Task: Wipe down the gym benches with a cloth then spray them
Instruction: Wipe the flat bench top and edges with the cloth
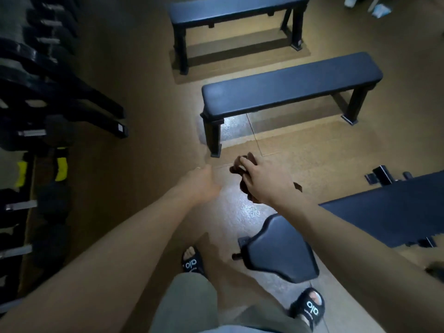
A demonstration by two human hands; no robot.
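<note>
Fingers [242, 162] of our right hand [266, 183] grip the bunched brown cloth [236, 169]; our left hand [204, 182] hangs slack and empty.

We judge we are between benches: next, lay the cloth on the flat bench [288, 85] ahead and wipe along its pad.

A: Light lvl?
B: Dim overall, heavy vignette — corners nearly black, esp. the black dumbbell rack [36, 97] at left edge.
A: Source?
B: One pool of light mid-frame; glare on the speckled brown rubber floor [242, 205] by the near end of the flat black padded bench [288, 85].
A: Shadows?
B: Soft ones under that bench. Wide-angle bends lines at edges; left hand [204, 183] slightly blurred.
</note>
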